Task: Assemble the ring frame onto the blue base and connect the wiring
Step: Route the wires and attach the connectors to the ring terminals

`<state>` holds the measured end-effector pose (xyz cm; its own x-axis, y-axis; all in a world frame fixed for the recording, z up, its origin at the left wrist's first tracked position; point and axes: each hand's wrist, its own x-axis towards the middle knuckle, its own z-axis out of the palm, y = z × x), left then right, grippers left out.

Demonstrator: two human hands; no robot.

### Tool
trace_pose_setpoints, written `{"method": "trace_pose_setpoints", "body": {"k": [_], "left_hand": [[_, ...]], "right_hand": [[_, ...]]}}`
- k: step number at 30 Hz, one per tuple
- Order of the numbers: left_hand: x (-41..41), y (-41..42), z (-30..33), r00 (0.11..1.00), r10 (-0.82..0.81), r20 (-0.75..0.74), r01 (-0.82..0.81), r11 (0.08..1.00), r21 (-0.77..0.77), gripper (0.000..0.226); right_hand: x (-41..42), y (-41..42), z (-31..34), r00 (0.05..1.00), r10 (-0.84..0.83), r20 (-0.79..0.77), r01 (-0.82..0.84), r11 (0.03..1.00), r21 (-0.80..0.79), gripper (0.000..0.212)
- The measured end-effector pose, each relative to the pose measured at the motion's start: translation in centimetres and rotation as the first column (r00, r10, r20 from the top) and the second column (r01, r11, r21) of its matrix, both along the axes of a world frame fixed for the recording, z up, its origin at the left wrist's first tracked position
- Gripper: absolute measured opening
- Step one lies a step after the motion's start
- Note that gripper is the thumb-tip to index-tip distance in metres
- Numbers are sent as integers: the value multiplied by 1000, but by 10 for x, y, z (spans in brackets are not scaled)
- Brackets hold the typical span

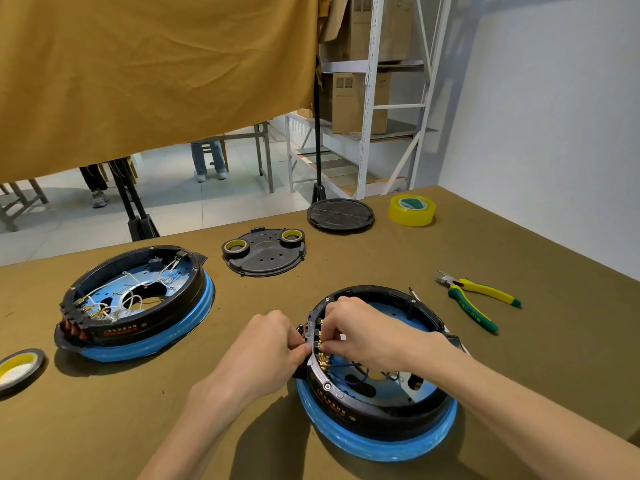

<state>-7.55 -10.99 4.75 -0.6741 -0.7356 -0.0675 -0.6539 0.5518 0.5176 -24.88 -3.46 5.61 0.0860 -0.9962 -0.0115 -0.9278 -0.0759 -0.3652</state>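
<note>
A black ring frame (367,408) sits on a blue base (381,441) at the table's near right. Dark blue wires (349,370) run across its inside toward a row of brass terminals (323,358) on the left wall. My left hand (263,348) grips the outside of that wall at the red switch block, thumb on the rim. From inside the ring, my right hand (360,327) reaches over, its fingertips pinching at the terminals. What the fingers hold is hidden.
A second ring frame on a blue base (138,306) with white wiring stands at the left. A black cover plate (265,261) carries two tape rolls; a black disc (341,214) and yellow tape roll (412,210) lie behind. Green-yellow pliers (478,299) lie right, another tape roll (19,367) far left.
</note>
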Motion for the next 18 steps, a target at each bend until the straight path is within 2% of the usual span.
{"method": "trace_pose_setpoints", "body": {"k": [5,10,15,18], "left_hand": [[0,3,-3,1000,-1,24,1,999,-32,30],[0,2,-2,1000,13,0,-13,1000,-2,24],[0,3,-3,1000,21,8,-21,1000,-19,25],[0,4,-3,1000,20,-8,-20,1000,-14,24]], "right_hand": [[-4,3,11,1000,14,-19,-13,999,48,18],[-13,22,6,994,11,110,-1,995,-95,19],[-12,30,-18,999,44,16,-40,985,-165,22],[-14,29,-23,999,37,24,-33,986,-162,22]]}}
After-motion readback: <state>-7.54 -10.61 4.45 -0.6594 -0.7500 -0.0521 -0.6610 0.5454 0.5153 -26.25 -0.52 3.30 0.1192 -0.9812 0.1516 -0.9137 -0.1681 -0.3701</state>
